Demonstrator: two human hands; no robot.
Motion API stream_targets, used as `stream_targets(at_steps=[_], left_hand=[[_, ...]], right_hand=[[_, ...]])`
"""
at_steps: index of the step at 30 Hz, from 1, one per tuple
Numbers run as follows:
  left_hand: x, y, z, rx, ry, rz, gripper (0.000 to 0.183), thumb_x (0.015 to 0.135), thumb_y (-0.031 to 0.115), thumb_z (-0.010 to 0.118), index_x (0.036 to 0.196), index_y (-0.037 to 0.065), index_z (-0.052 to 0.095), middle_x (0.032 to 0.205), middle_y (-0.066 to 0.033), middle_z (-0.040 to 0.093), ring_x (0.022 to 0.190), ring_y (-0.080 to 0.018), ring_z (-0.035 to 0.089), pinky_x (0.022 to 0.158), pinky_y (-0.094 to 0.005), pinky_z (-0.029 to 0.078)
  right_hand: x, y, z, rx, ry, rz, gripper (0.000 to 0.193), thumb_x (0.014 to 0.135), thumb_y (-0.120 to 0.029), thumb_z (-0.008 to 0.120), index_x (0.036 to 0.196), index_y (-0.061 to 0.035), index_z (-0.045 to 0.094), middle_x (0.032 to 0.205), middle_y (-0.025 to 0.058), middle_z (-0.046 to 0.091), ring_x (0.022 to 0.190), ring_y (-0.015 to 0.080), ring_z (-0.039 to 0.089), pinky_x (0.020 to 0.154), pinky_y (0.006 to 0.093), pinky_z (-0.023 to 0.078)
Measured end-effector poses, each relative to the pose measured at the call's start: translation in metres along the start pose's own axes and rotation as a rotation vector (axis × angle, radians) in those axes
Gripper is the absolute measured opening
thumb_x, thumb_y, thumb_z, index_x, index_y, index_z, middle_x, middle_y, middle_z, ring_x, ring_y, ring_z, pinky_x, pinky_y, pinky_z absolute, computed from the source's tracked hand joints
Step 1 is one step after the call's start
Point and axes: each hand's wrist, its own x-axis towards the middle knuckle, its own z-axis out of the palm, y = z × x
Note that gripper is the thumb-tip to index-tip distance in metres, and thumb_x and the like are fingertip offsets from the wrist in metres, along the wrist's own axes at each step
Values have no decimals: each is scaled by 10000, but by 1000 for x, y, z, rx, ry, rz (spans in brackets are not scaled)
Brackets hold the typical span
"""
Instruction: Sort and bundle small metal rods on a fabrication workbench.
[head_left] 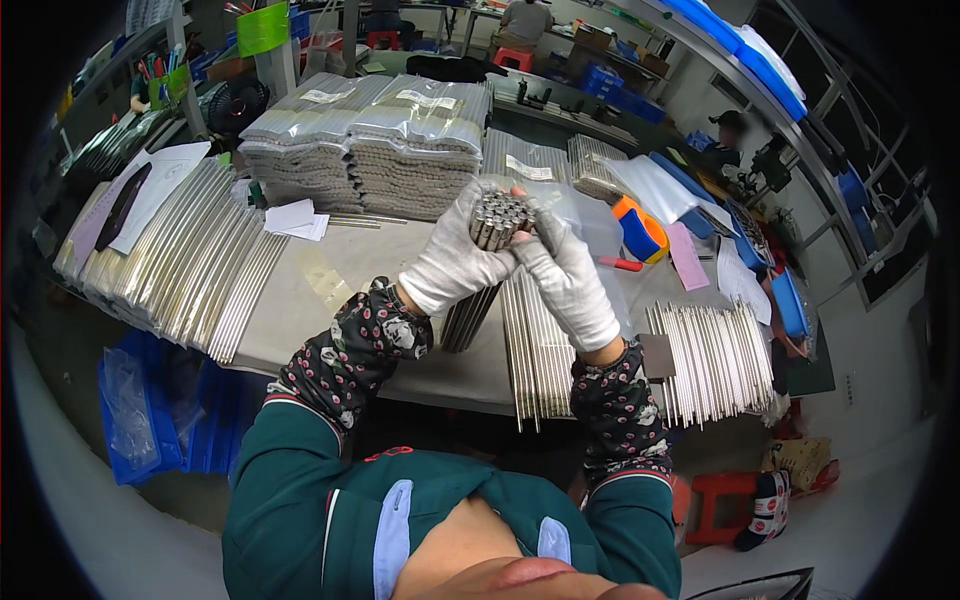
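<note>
Above the middle of the table I hold a bundle of thin metal rods (pixel 500 222), its round ends facing up toward me and its lower part slanting down behind my gloves. My left hand (pixel 455 258), in a white glove, wraps round the bundle's left side. My right hand (pixel 568 272), gloved the same way with bare fingertips showing, closes on its right side near the top ends. Below the gloves a dark-shaded length of rods (pixel 470 318) reaches the table. Just right of it a row of loose rods (pixel 538 350) lies side by side, partly under my right forearm.
Bagged rods (pixel 365 145) form a tall stack at the back. Long rods (pixel 185 265) cover the table's left, with white paper slips (pixel 296 218) beside them. More rods (pixel 712 362) lie at right, near an orange-and-blue tape roll (pixel 640 230) and a red pen (pixel 620 263).
</note>
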Motion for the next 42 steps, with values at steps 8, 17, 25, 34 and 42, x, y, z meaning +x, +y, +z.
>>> stream_targets(at_steps=[8,17,25,34,42], left_hand=[[-7,16,3,24,-9,-89,378,833,6,713,1167,63,546,1077,-21,643,976,-87,610,858,-248,515],[-14,27,-2,-54,-47,-113,423,817,-23,722,1198,49,554,1151,-58,664,1067,-139,615,940,-282,503],[-18,29,-2,-42,7,-161,438,809,-12,736,1207,53,565,1125,-42,664,1039,-124,616,920,-277,511],[-17,27,-7,41,-15,-44,422,793,-16,752,1173,66,589,1082,-6,660,986,-102,607,884,-257,506],[-23,22,-8,3,83,-94,401,800,-1,754,1158,69,586,1070,1,650,964,-85,592,873,-246,494]], right_hand=[[-6,-13,-2,-131,145,-24,397,846,-38,697,1234,-44,611,983,68,609,895,149,624,794,264,499],[-11,-16,7,18,247,60,191,877,-52,701,1024,2,592,889,21,616,808,83,585,765,233,491],[-7,-26,13,101,331,109,171,821,-47,719,940,-6,603,790,10,602,710,69,529,652,237,472],[-4,-13,14,155,248,75,217,816,-33,716,1008,-29,616,769,-23,549,707,63,509,675,221,453],[-2,-25,23,164,201,89,296,807,-15,732,1084,-23,628,829,-12,566,766,74,522,738,228,465]])
